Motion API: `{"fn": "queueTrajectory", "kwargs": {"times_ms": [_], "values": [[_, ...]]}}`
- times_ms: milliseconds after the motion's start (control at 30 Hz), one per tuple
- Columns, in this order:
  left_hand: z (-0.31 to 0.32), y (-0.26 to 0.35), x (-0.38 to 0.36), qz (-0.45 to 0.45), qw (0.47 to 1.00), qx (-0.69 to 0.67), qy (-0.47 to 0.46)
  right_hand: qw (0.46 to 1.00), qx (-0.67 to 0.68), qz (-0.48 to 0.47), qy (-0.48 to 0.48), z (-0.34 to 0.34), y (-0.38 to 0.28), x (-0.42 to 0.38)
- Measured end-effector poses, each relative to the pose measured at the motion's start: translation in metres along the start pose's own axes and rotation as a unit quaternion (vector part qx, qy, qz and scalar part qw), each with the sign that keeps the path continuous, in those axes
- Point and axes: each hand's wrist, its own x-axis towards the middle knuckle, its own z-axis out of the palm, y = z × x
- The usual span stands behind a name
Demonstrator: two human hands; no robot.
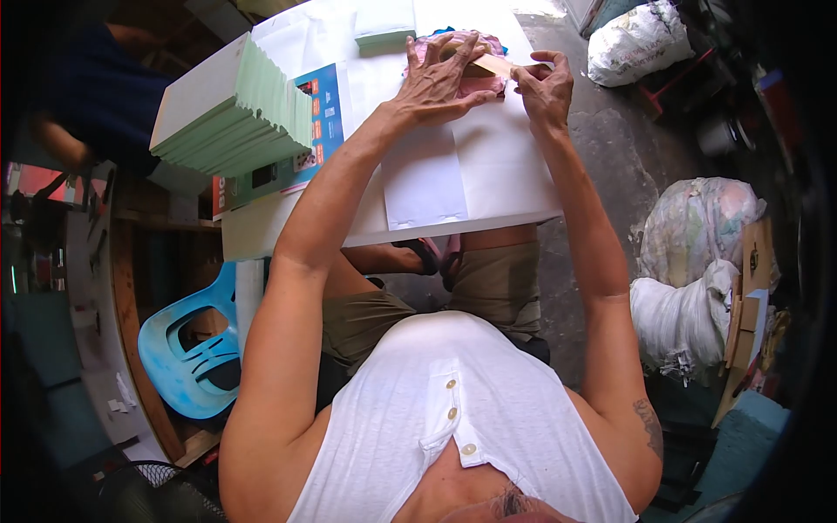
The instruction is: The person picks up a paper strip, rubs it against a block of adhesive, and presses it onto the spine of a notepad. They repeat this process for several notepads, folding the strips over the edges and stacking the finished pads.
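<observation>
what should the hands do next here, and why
I'd probably steady the pink bundle with the left hand before shifting the tan strip: that hand's spread fingers lie over the bundle, and the right hand seems to pinch the strip's end.

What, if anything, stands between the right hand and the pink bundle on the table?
The flat tan piece, pinched by the right hand, lies over part of the pink bundle. The left hand spreads over more of it. Nothing else visible intervenes.

left hand (440,83) on pink bundle (484,84) | right hand (546,89) pinching tan strip (494,64)
</observation>
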Motion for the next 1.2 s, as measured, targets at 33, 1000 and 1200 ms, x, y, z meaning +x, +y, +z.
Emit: {"fn": "queueTrajectory", "kwargs": {"times_ms": [33, 1000, 1200], "values": [[0.001, -0.001, 0.0, -0.003, 1.0, -0.005, -0.001, 1.0, 0.0, -0.001, 0.005, -0.002, -0.003, -0.003], [-0.054, 0.038, 0.023, -0.189, 0.727, -0.641, 0.161, 0.931, 0.299, 0.162, -0.134, 0.006, -0.037, -0.032], [-0.04, 0.025, 0.012, -0.224, 0.75, -0.59, 0.198, 0.945, 0.27, 0.173, -0.065, 0.018, -0.029, -0.021]]}}
